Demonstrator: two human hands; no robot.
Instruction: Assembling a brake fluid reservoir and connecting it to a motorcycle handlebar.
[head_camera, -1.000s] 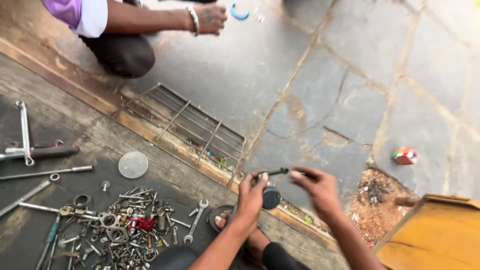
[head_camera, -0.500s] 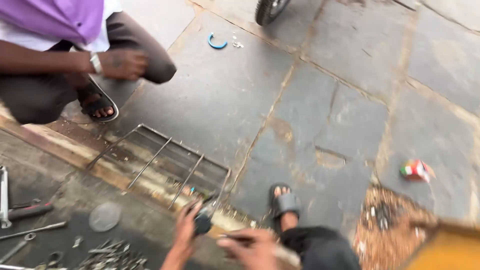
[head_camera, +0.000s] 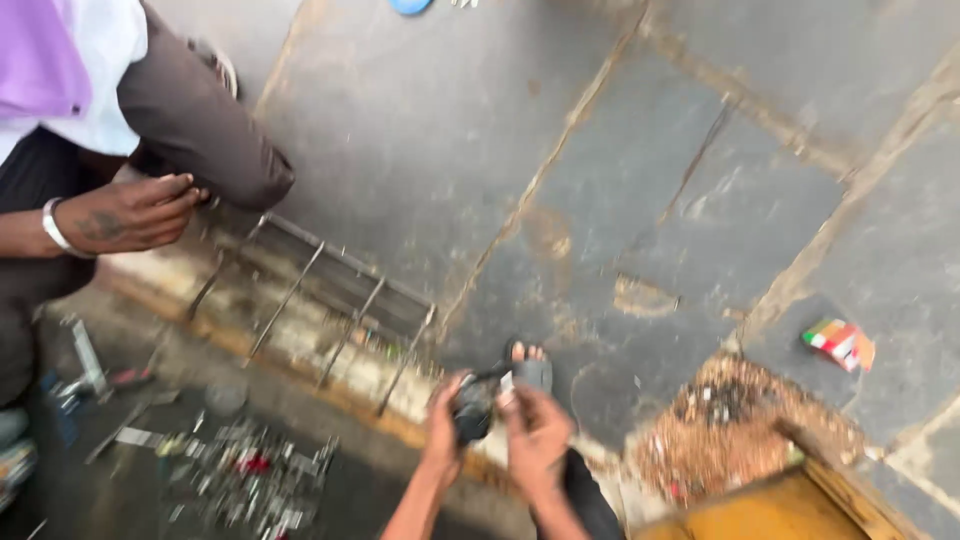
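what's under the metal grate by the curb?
Under the metal grate, between its bars, only a dark recess with blurred debris at the near edge shows. Its depth and contents cannot be made out; the frame is motion-blurred.

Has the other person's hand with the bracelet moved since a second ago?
Yes. The hand now hangs at the near-left corner of the drain grate; earlier it was up on the paving beyond it.

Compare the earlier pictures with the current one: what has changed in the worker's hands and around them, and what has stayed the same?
The left hand and right hand have closed in together around the small dark part, held over the sandalled foot. The slim tool seen a second ago is no longer clear. The other person's hand now rests by the knee. The drain grate and tool pile remain.
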